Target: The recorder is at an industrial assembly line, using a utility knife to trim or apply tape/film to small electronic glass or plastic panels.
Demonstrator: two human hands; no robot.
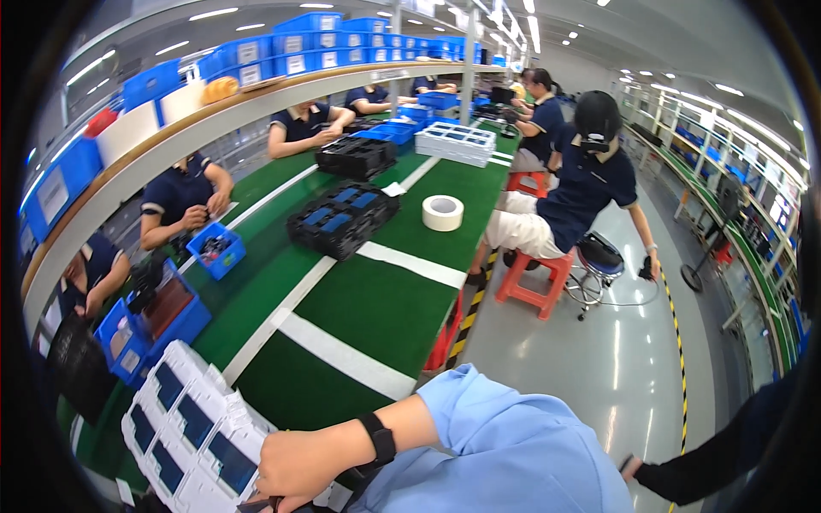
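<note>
My right hand (295,466) comes in from the lower right, with a light blue sleeve and a black wristband. Its fingers are curled closed over something dark at the bottom edge, too hidden to name. Just beside it, a tilted white tray (184,383) holds several dark blue, screen-like rectangular pieces in its compartments. The hand overlaps the tray's near right corner; whether they touch I cannot tell. My left hand does not show.
On the green bench (376,316) are a tape roll (442,213), black trays (342,218), white trays (456,143) and blue bins (216,250). A shelf (205,103) of blue bins runs above. Co-workers sit along both sides, one on a red stool (537,278). A dark sleeve (710,470) reaches in lower right.
</note>
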